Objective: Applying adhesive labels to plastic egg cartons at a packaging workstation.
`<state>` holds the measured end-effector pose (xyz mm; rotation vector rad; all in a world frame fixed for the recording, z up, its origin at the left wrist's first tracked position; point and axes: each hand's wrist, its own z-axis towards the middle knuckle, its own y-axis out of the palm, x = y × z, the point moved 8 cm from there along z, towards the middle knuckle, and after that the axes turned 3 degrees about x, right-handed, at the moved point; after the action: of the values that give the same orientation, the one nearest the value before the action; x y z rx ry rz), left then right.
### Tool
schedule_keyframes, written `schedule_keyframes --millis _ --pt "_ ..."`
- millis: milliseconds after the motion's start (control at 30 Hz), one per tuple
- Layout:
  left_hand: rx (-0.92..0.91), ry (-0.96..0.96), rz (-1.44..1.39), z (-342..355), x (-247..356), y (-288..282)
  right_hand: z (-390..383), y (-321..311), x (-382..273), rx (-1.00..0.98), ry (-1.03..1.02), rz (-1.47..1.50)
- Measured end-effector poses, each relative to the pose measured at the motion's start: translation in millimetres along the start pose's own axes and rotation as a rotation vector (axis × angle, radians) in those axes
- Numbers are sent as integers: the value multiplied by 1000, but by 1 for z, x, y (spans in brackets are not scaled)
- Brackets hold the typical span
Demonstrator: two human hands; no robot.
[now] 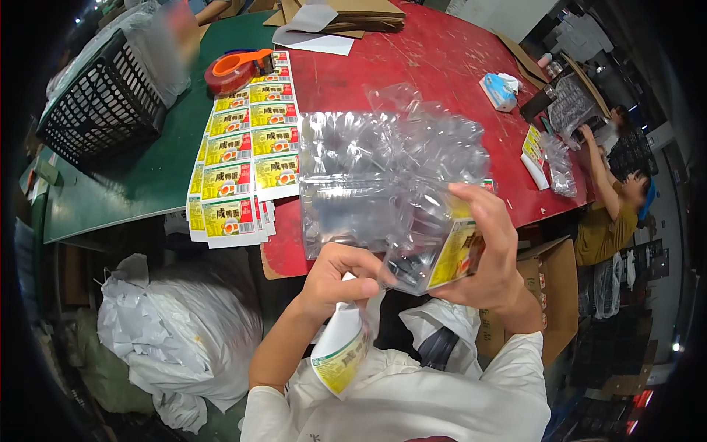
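Observation:
Just past the table's front edge, my right hand (492, 258) grips a clear plastic container (412, 264), thumb and fingers around its right side. A yellow printed label (456, 254) lies on that side, partly under the fingers. My left hand (335, 278) pinches a curled strip of labels (342, 350) that hangs toward my lap; its fingertips are at the container's left edge. Behind both hands, several clear plastic containers (346, 147) are crowded together on the red tabletop (434, 51). Sheets of yellow, red and white labels (228, 180) overlap to their left.
An orange tape dispenser (239, 70) sits on the label sheets. Further left stands a black plastic basket (103, 103). Flat cardboard (368, 16) and a tissue pack (501, 92) lie farther back. White sacks (177, 331) and an open carton (556, 295) flank me. A co-worker (611, 228) is at right.

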<state>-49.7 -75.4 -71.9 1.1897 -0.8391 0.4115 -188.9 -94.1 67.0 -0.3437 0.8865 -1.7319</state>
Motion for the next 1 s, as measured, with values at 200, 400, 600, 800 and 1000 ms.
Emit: schedule_keyframes --millis 200,400,600,800,1000 --pt "-139 64 -224 -4 -11 4 11 -15 -36 77 -82 -190" --pt "-43 228 -103 -8 11 10 16 -23 -40 86 -167 -276" --pt "255 492 521 -24 41 4 18 -25 -48 87 -182 -369" --pt "578 636 455 -58 60 -62 21 -61 -38 216 -172 -418" --pt "568 396 216 -48 32 -70 22 -108 37 160 91 -396"
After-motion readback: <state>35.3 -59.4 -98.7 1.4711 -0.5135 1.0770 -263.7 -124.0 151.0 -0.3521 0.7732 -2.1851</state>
